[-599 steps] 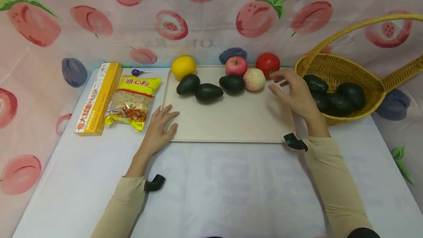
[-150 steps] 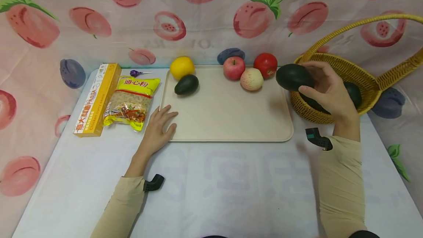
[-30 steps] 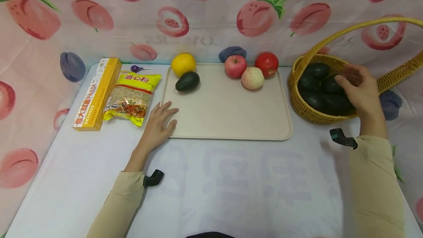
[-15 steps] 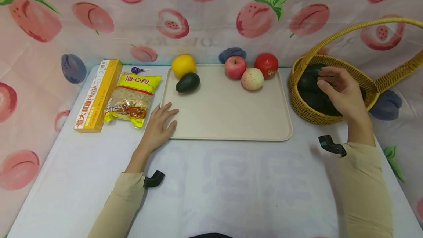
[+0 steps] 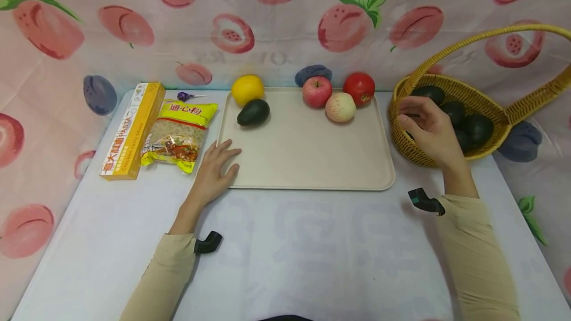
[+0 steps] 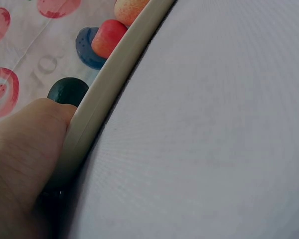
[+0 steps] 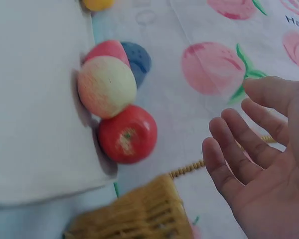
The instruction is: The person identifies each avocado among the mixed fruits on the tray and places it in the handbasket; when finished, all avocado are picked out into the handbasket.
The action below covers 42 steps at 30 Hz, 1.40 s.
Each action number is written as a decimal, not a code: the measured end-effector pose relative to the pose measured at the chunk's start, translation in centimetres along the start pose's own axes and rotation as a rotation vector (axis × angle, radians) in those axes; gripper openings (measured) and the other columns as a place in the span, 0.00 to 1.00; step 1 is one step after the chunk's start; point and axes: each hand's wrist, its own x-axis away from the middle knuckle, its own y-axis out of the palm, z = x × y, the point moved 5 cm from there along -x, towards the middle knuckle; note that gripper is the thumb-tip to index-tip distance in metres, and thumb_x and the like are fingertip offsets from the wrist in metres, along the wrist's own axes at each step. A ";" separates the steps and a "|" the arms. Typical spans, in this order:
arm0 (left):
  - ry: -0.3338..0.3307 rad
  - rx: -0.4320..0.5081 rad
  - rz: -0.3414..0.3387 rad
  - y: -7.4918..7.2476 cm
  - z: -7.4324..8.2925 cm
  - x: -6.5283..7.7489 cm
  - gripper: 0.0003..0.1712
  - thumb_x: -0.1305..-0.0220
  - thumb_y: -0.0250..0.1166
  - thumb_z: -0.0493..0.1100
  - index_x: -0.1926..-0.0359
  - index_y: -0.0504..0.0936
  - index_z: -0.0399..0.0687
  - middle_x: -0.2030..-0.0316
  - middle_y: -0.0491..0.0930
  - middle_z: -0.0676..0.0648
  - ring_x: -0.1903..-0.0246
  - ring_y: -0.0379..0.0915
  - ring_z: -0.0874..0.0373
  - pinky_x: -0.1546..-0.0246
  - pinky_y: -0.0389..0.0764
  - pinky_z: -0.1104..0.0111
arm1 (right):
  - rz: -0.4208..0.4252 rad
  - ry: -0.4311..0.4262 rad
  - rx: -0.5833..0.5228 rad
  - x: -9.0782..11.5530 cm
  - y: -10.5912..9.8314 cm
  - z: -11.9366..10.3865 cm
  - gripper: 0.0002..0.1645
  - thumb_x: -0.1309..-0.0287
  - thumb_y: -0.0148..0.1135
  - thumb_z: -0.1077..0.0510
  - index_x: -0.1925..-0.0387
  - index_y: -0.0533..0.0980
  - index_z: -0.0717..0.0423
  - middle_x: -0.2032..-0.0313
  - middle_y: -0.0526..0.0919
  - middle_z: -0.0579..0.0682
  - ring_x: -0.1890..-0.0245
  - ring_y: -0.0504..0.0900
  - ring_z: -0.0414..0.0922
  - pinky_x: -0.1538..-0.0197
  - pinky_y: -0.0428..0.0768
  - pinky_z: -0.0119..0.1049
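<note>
My right hand (image 5: 430, 130) hangs over the left rim of a wicker basket (image 5: 410, 152), its fingers loosely bent and holding nothing. In the right wrist view its palm shows with the fingers spread a little. Several dark green avocados (image 5: 478, 129) lie inside the basket, partly hidden behind the hand. My left hand (image 5: 214, 170) rests on the front left corner of a beige tray (image 5: 308, 157), fingers relaxed. One avocado (image 5: 253, 112) lies at the tray's back left, touching a yellow lemon (image 5: 247, 89).
At the tray's back right sit a pink apple (image 5: 317, 91), a pale speckled peach (image 5: 340, 107) and a red round fruit (image 5: 359, 88). Left of the tray lie a macaroni bag (image 5: 180, 133), a yellow pasta box (image 5: 133, 130) and a purple lollipop (image 5: 185, 96). A printed cloth hangs behind.
Two of the three avocados on the tray 20 seconds ago are gone from it; the right hand carried one over the basket. Lately the right hand moved left from the basket's inside. The left stayed put.
</note>
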 end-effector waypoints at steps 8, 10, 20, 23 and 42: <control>-0.006 0.004 0.001 0.0 -0.1 0.1 0.22 0.37 0.60 0.44 0.41 0.75 0.53 0.30 0.60 0.44 0.28 0.42 0.39 0.31 0.47 0.40 | -0.073 -0.004 0.028 -0.3 3.0 -2.7 0.22 0.41 0.58 0.68 0.45 0.69 0.68 0.53 0.77 0.52 0.52 0.76 0.42 0.50 0.74 0.18; -0.006 0.006 0.002 0.0 -0.1 0.1 0.22 0.37 0.60 0.44 0.41 0.75 0.53 0.30 0.60 0.44 0.28 0.42 0.39 0.31 0.47 0.40 | -0.094 -0.010 0.025 -0.5 3.7 -2.8 0.22 0.42 0.58 0.68 0.45 0.69 0.68 0.53 0.77 0.46 0.52 0.76 0.44 0.49 0.74 0.19; 0.018 0.003 0.013 0.0 -0.1 -0.1 0.22 0.37 0.60 0.43 0.41 0.75 0.52 0.30 0.60 0.44 0.28 0.42 0.38 0.31 0.47 0.40 | -0.196 -0.027 0.021 -1.5 7.3 -4.2 0.22 0.43 0.59 0.70 0.45 0.70 0.68 0.51 0.76 0.59 0.50 0.74 0.51 0.50 0.74 0.20; 0.012 0.004 0.012 0.0 -0.1 -0.1 0.22 0.37 0.60 0.43 0.41 0.75 0.52 0.30 0.60 0.44 0.28 0.42 0.38 0.31 0.47 0.39 | -0.239 -0.026 0.011 -1.7 8.4 -4.5 0.22 0.43 0.59 0.69 0.45 0.69 0.68 0.49 0.75 0.62 0.50 0.74 0.52 0.48 0.74 0.24; -0.003 -0.001 0.004 0.1 -0.2 0.1 0.22 0.37 0.60 0.45 0.40 0.74 0.54 0.30 0.59 0.46 0.28 0.41 0.41 0.31 0.47 0.40 | -0.390 -0.083 -0.069 -3.8 15.4 -5.4 0.24 0.44 0.61 0.67 0.45 0.69 0.68 0.45 0.74 0.61 0.46 0.73 0.51 0.46 0.77 0.52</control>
